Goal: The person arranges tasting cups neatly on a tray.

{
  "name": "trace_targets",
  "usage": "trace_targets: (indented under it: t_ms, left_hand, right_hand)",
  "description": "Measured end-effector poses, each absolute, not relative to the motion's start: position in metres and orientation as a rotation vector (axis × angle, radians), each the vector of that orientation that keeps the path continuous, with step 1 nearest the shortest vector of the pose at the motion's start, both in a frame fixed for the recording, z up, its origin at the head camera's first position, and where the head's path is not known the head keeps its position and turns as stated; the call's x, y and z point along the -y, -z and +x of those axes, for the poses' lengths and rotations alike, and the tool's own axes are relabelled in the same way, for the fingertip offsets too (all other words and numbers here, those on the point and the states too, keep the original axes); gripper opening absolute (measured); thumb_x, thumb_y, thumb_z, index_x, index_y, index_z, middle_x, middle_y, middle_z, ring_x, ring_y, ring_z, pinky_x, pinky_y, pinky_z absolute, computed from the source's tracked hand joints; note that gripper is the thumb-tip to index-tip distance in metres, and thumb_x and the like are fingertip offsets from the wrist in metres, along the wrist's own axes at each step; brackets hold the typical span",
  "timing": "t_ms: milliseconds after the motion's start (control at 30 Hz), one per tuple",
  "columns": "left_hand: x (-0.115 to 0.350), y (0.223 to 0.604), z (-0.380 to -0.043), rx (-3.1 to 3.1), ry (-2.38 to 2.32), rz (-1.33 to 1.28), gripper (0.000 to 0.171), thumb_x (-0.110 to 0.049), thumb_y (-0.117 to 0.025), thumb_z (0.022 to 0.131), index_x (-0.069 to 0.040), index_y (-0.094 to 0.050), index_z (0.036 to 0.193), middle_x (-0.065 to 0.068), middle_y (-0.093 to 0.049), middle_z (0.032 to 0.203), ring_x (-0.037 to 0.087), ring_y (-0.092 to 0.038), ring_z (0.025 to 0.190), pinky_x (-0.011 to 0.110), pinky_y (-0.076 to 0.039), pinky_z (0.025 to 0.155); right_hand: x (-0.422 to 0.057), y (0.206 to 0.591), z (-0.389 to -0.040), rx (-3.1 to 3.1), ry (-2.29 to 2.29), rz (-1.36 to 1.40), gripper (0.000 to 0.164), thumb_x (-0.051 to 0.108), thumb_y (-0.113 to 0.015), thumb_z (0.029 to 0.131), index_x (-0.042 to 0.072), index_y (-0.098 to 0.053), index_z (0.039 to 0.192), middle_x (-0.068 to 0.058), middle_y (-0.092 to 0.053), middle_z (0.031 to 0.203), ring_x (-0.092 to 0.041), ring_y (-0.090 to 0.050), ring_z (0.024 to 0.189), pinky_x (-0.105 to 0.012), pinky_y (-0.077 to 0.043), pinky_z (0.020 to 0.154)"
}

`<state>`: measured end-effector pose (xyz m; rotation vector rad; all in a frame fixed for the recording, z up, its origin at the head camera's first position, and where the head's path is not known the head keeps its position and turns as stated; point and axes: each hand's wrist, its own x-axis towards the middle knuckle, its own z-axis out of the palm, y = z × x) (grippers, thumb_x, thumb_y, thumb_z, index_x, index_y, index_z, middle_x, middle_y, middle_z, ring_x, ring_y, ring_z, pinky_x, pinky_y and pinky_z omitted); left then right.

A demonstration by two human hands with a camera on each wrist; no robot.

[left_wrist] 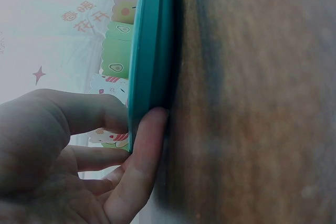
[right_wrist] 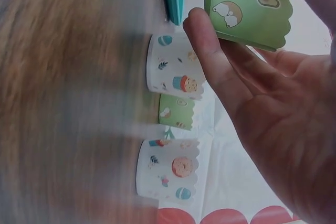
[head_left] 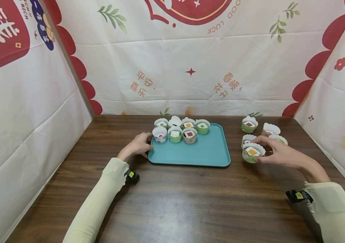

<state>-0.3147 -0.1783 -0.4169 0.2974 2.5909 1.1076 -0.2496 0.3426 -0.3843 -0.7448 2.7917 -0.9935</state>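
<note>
In the head view, the left hand had its grip at the left edge of a teal tray, which bore seven paper cups; right of it, the right hand held a green cup beside four other cups. In the left wrist view, the left grip pinched the tray's rim. In the right wrist view, the right grip held the green cup clear of the worktop.

green cup in the right fingers, cut by the right wrist view's top edge, white cup beside them, partly hidden in head view, surface beside the left fingers, blurred
</note>
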Motion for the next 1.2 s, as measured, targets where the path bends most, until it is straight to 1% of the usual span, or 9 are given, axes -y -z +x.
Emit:
trace_targets:
  t_ms: [167, 433, 567, 733, 833, 933, 1033, 1133, 1200]
  left_hand:
    - [0.178, 0.417, -0.316, -2.595, -1.102, 0.295, 0.069, -0.003, -0.061, 0.094, 0.006, -0.033, 0.156, 0.028, -0.050, 0.138, 0.033, -0.068, 0.098, 0.035, -0.066, 0.060]
    - [0.178, 0.417, -0.315, -2.602, -1.090, 0.297, 0.065, -0.004, -0.061, 0.095, 0.006, -0.036, 0.154, 0.028, -0.051, 0.137, 0.033, -0.068, 0.096, 0.035, -0.066, 0.060]
    - [0.179, 0.418, -0.316, -2.600, -1.097, 0.295, 0.066, -0.003, -0.061, 0.095, 0.006, -0.036, 0.154, 0.028, -0.051, 0.138, 0.033, -0.068, 0.097, 0.035, -0.066, 0.060]
    - [0.179, 0.417, -0.315, -2.597, -1.097, 0.294, 0.066, -0.003, -0.061, 0.095, 0.006, -0.035, 0.155, 0.028, -0.050, 0.139, 0.033, -0.068, 0.098, 0.035, -0.066, 0.060]
    - [0.178, 0.415, -0.313, -2.593, -1.099, 0.290, 0.065, -0.003, -0.062, 0.095, 0.006, -0.036, 0.154, 0.027, -0.051, 0.138, 0.034, -0.068, 0.100, 0.035, -0.066, 0.061]
    - [0.177, 0.414, -0.313, -2.592, -1.102, 0.292, 0.064, -0.003, -0.061, 0.095, 0.006, -0.038, 0.153, 0.027, -0.051, 0.137, 0.034, -0.068, 0.100, 0.035, -0.066, 0.061]
    - [0.177, 0.414, -0.313, -2.595, -1.100, 0.294, 0.065, -0.003, -0.061, 0.095, 0.006, -0.037, 0.154, 0.027, -0.051, 0.138, 0.033, -0.068, 0.099, 0.035, -0.066, 0.061]
    - [0.177, 0.415, -0.313, -2.601, -1.092, 0.290, 0.066, -0.003, -0.062, 0.095, 0.006, -0.035, 0.155, 0.028, -0.049, 0.139, 0.033, -0.068, 0.097, 0.035, -0.066, 0.061]
    - [0.177, 0.415, -0.313, -2.604, -1.087, 0.287, 0.068, -0.004, -0.062, 0.095, 0.005, -0.034, 0.156, 0.027, -0.048, 0.139, 0.032, -0.068, 0.096, 0.034, -0.066, 0.060]
  right_hand:
    - [-0.335, 0.381, -0.254, -2.807, 1.003, -0.754, 0.048, 0.017, -0.082, 0.087, 0.012, -0.058, 0.128, -0.007, -0.062, 0.113, -0.004, -0.058, 0.093, -0.018, -0.053, 0.075]
    - [-0.320, 0.372, -0.261, -2.862, 0.982, -0.722, 0.048, 0.018, -0.081, 0.089, 0.009, -0.057, 0.131, -0.010, -0.066, 0.111, -0.006, -0.058, 0.091, -0.020, -0.053, 0.074]
    - [-0.311, 0.368, -0.265, -2.885, 0.977, -0.673, 0.051, 0.022, -0.081, 0.090, 0.009, -0.056, 0.132, -0.011, -0.066, 0.114, -0.008, -0.059, 0.094, -0.018, -0.053, 0.076]
    - [-0.300, 0.365, -0.270, -2.874, 0.992, -0.643, 0.050, 0.025, -0.079, 0.092, 0.010, -0.056, 0.133, -0.011, -0.066, 0.116, -0.013, -0.060, 0.097, -0.019, -0.052, 0.078]
    - [-0.293, 0.364, -0.274, -2.879, 0.983, -0.627, 0.053, 0.029, -0.078, 0.093, 0.009, -0.054, 0.135, -0.012, -0.066, 0.119, -0.018, -0.060, 0.101, -0.023, -0.053, 0.079]
    - [-0.285, 0.362, -0.278, -2.900, 0.954, -0.600, 0.057, 0.035, -0.077, 0.093, 0.008, -0.053, 0.138, -0.013, -0.065, 0.122, -0.023, -0.060, 0.104, -0.029, -0.053, 0.082]
    - [-0.278, 0.361, -0.283, -2.909, 0.940, -0.577, 0.059, 0.037, -0.076, 0.094, 0.007, -0.052, 0.139, -0.013, -0.064, 0.124, -0.026, -0.059, 0.108, -0.033, -0.052, 0.086]
    - [-0.273, 0.361, -0.288, -2.894, 0.957, -0.579, 0.058, 0.035, -0.075, 0.095, 0.006, -0.051, 0.139, -0.014, -0.063, 0.125, -0.026, -0.058, 0.110, -0.032, -0.051, 0.087]
    - [-0.269, 0.362, -0.291, -2.889, 0.971, -0.592, 0.058, 0.033, -0.075, 0.095, 0.005, -0.051, 0.139, -0.014, -0.063, 0.125, -0.026, -0.058, 0.110, -0.029, -0.050, 0.087]
